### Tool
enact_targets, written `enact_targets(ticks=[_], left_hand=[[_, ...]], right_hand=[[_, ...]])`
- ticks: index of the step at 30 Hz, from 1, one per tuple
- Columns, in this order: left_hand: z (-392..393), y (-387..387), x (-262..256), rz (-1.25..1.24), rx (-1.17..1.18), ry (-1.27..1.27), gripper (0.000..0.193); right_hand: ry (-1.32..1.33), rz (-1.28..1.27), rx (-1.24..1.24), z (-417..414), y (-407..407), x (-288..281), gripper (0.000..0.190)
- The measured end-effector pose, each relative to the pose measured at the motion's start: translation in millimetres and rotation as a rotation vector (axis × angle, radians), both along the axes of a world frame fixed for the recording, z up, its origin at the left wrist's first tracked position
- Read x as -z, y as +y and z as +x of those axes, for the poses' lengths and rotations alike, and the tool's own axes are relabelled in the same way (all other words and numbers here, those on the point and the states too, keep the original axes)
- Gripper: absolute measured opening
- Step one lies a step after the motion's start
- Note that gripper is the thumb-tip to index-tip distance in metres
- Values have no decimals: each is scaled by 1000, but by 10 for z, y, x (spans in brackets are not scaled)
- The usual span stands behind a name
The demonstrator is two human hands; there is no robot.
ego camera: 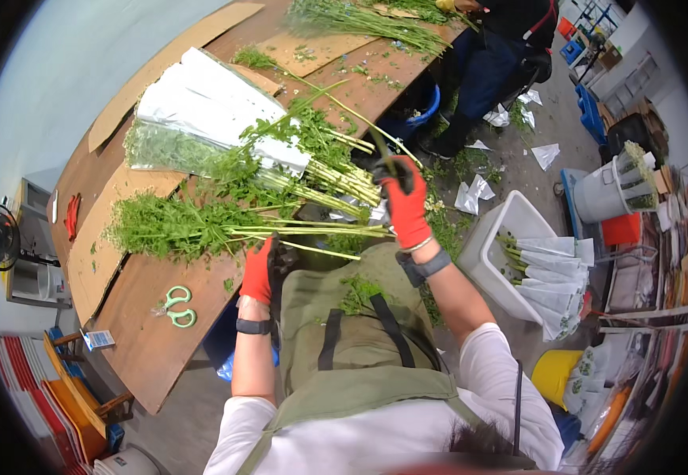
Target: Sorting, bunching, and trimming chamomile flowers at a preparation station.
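Observation:
My left hand [259, 270], in a red glove with a dark palm, is closed around a loose bunch of leafy flower stems [171, 228]. The cut ends point right, past the table edge, and part of my grip is hidden. My right hand [406, 205], gloved alike, is raised right of the bunches with its fingers curled round a blurred green stem [388, 151]. Beyond my hands lie bunches with bare stem ends [347, 181], partly in white and clear wrapping sleeves [210, 101]. Leaf scraps [358, 294] rest on my green apron [373, 344].
Green-handled scissors [178, 307] lie on the wooden table [159, 356], with cardboard sheets [103, 255] nearby. At the far end, a person [492, 65] works beside more stems [367, 24]. A white tub [480, 249] with wrapped bunches [552, 267] stands right. Paper scraps [473, 195] litter the floor.

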State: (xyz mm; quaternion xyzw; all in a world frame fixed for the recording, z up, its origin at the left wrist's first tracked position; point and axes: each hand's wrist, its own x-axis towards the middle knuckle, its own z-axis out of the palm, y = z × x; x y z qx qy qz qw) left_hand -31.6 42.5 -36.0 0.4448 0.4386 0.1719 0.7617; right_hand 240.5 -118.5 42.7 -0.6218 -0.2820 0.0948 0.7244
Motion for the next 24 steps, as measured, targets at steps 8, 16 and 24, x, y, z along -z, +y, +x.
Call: enact_targets(ticks=[8, 16, 24], left_hand=[[-13, -64, 551, -242, -100, -231, 34], [-67, 35, 830, -301, -106, -227, 35], [-5, 54, 751, -296, -70, -238, 30]], right_hand=[[-9, -52, 632, 887, -1459, 755, 37], [-298, -565, 896, 744, -2496, 1284, 47], [-729, -1160, 195, 489, -2140, 1760, 56]])
